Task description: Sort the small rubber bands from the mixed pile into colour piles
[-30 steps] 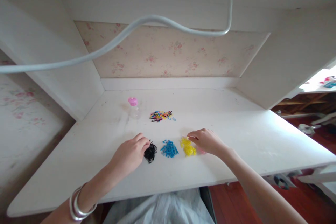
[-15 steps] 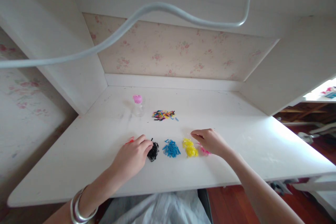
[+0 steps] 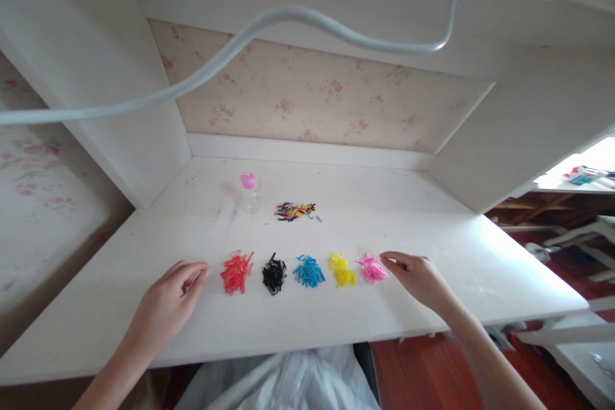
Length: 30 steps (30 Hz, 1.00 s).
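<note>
Small bands lie in a row of piles: red (image 3: 236, 273), black (image 3: 274, 275), blue (image 3: 310, 271), yellow (image 3: 343, 270) and pink (image 3: 373, 268). Farther back is a mixed-colour pile (image 3: 294, 211). My left hand (image 3: 170, 298) is left of the red pile, its thumb and fingertips pinched together; anything between them is too small to make out. My right hand (image 3: 414, 275) is at the right edge of the pink pile, its fingers also closed, and whatever they may hold cannot be seen.
A clear bottle with a pink top (image 3: 248, 182) stands at the back left of the white desk (image 3: 269, 327). A white cable (image 3: 288, 13) crosses overhead. White side panels and a floral-papered back enclose the desk.
My left hand has moved left from over the red and black piles, uncovering the red one. My right hand has moved right, off the pink pile. The view has shifted slightly.
</note>
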### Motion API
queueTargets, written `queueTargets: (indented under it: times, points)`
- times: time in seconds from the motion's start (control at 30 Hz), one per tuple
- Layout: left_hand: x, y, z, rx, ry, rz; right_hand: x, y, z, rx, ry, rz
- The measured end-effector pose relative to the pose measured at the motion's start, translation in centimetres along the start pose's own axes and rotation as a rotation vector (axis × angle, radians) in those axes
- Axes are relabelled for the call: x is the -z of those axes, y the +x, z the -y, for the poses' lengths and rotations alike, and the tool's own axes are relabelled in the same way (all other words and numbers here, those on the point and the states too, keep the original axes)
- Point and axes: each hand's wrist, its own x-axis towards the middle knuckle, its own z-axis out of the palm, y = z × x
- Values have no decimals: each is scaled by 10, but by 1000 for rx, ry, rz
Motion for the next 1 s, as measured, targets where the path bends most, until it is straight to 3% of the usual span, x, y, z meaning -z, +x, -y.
queueTargets:
  times: [0.23, 0.4, 0.57, 0.77, 1.0]
  points:
    - [0, -5, 9, 94, -69, -52, 3, -1, 1, -14, 33, 3]
    - [-3, -3, 9, 130, -131, -44, 9, 11, 7, -47, 52, -121]
    - [-5, -6, 14, 179, -184, -35, 3, 38, 44, 55, 0, -53]
    - [-4, -6, 17, 195, -208, -47, -22, 85, 106, 107, -185, 82]
    - [-1, -5, 16, 184, -214, -69, -56, 126, 120, 7, -321, 89]
